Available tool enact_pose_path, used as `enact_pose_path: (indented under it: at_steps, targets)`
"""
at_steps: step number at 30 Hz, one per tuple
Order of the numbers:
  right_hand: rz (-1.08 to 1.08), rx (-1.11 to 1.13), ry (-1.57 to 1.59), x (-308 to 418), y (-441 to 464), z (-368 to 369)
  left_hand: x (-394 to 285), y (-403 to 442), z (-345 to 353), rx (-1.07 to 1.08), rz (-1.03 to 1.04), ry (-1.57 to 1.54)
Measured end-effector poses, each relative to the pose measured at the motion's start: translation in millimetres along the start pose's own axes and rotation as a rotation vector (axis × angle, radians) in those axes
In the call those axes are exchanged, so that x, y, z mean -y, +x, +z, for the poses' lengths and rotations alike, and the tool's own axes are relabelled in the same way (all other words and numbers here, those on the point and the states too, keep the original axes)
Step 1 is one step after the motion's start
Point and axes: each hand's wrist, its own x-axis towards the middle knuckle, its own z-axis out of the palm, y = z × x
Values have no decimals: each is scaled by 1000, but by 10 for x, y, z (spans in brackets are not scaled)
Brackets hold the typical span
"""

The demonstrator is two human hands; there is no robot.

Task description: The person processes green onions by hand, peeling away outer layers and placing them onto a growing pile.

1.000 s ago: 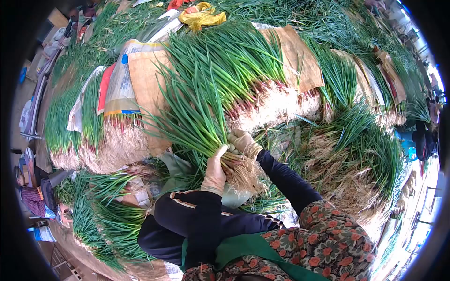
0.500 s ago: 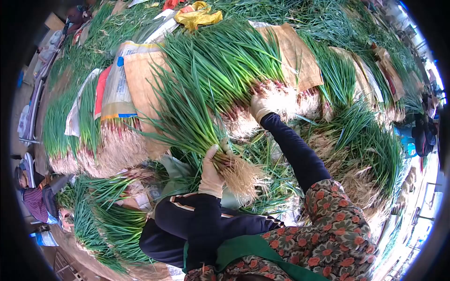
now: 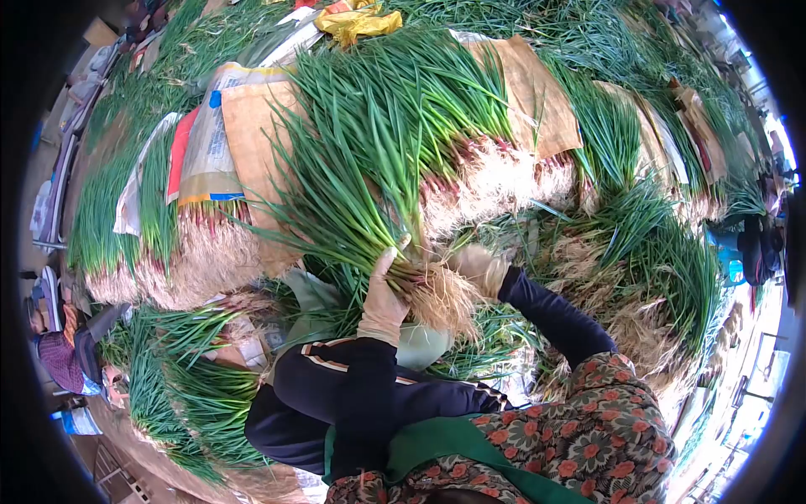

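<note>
My left hand [image 3: 385, 294], in a pale glove, is wrapped round a bunch of green onions [image 3: 353, 220], whose leaves point up and left and whose roots hang to the right. Just right of those roots is my right hand [image 3: 480, 267], also gloved, its fingers at the root end of some more stalks beside the bunch; what it grips is partly hidden and blurred. Above both hands lies a long row of green onions [image 3: 403, 109], leaves upward, with reddish stems and pale roots along its lower edge.
Brown sacking [image 3: 537, 101] and a printed sack [image 3: 214, 151] lie over parts of the row. A root-heavy heap [image 3: 621, 277] is at the right, and more onions [image 3: 210, 403] lie at the lower left. A yellow bag [image 3: 359, 23] rests at the top. Another person [image 3: 63, 357] is at the far left.
My right hand went from the held bunch up to the row's roots, then came back down beside the bunch, with stalks now near it. My left hand has kept its hold.
</note>
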Motion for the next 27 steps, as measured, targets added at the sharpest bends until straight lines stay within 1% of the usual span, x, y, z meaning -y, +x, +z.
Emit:
enact_pose_path:
  at_steps: [1, 2, 4, 5, 7, 8, 9, 11, 12, 15, 16, 17, 19, 20, 21, 23, 24, 25, 26, 27]
  targets:
    - [36, 186, 224, 23, -71, 33, -23, -14, -2, 69, -30, -18]
    - [-9, 273, 440, -45, -113, 59, 11, -9, 16, -12, 2, -17]
    - [-73, 214, 669, -252, -61, 279, 72, -44, 253, -172, 70, -19]
    - [-90, 68, 679, -408, 25, 494, 74, -66, 257, -159, 73, 28]
    - [83, -65, 988, -391, 171, 386, 73, -117, 252, -133, 83, 120]
    - [282, -47, 1287, -120, 292, 35, 75, -122, 257, -153, 73, 149]
    - [493, -24, 1584, 80, 425, -157, 79, -136, 263, -176, 61, 178]
    - [588, -79, 1445, 198, 716, -141, 87, -154, 284, -220, 36, 237]
    - [633, -109, 1373, 225, 802, -130, 105, -194, 455, -254, 91, 187]
    - [485, -438, 1429, 272, 849, 252, 53, -171, 196, -247, 112, 304]
    - [546, -448, 1686, 269, 855, 373, 96, -232, 384, -263, 132, 166]
    - [621, -480, 1938, 264, 861, 496, 93, -227, 367, -285, 140, 172]
    - [433, -359, 2559, 409, 766, 349, 78, -228, 299, -331, 148, 187]
    - [682, -289, 2649, 514, 785, 133, 82, -206, 184, -296, 218, 183]
    - [360, -225, 2724, 430, 846, 352, 39, -259, 208, -282, 204, 120]
    - [423, -186, 2608, 556, 1002, 205, -52, -447, 344, -351, 173, 141]
    - [304, -219, 2688, 576, 1073, 239, -133, -638, 397, -184, 125, 199]
    - [236, -278, 2660, 339, 1151, 320, -186, -799, 569, -173, 196, 155]
    - [171, -338, 2632, 96, 1231, 414, -315, -882, 486, 53, 122, -139]
    - [409, -389, 2265, -72, 1147, 336, -444, -967, 404, 249, -12, -412]
